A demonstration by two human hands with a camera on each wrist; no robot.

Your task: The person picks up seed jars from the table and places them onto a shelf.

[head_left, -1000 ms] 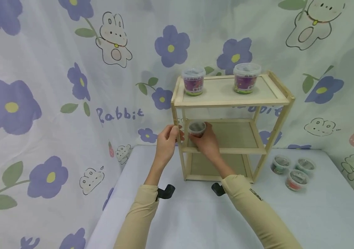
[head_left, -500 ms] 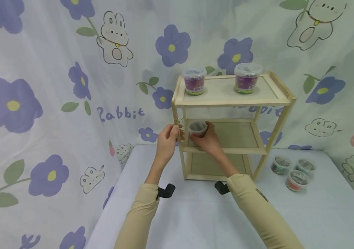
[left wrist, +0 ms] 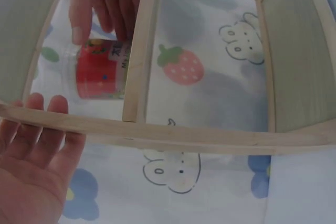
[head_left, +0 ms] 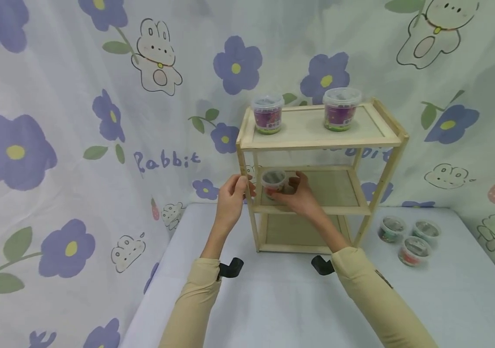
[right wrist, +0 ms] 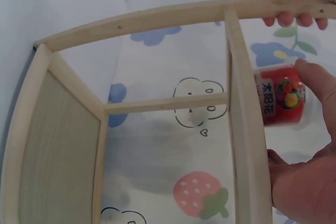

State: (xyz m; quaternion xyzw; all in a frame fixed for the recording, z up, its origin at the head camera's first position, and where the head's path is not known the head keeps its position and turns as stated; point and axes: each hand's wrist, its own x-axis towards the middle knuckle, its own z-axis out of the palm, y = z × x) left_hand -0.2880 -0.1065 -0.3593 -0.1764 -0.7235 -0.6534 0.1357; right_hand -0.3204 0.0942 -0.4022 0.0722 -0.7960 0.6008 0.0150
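Observation:
A small clear plastic tub with a red label [head_left: 273, 180] stands upright at the left end of the middle tier of the wooden shelf rack [head_left: 321, 211]. My right hand [head_left: 303, 197] is just right of it, with thumb and fingers spread apart. In the right wrist view the thumb tip is right at the rim of the tub [right wrist: 283, 95], while the other fingers are away from it. My left hand [head_left: 231, 203] grips the rack's front left post [left wrist: 105, 128], fingers curled behind it.
Two larger tubs with purple labels, a left one [head_left: 267, 116] and a right one [head_left: 341, 111], stand on the top tier. Several small tubs [head_left: 414, 251] sit on the white table [head_left: 282, 309] right of the rack. A patterned cloth [head_left: 164, 121] hangs behind.
My right hand has loosened from the tub, its fingers spreading and drawing back to the right. The tub stays on the middle tier. My left hand keeps its place on the post.

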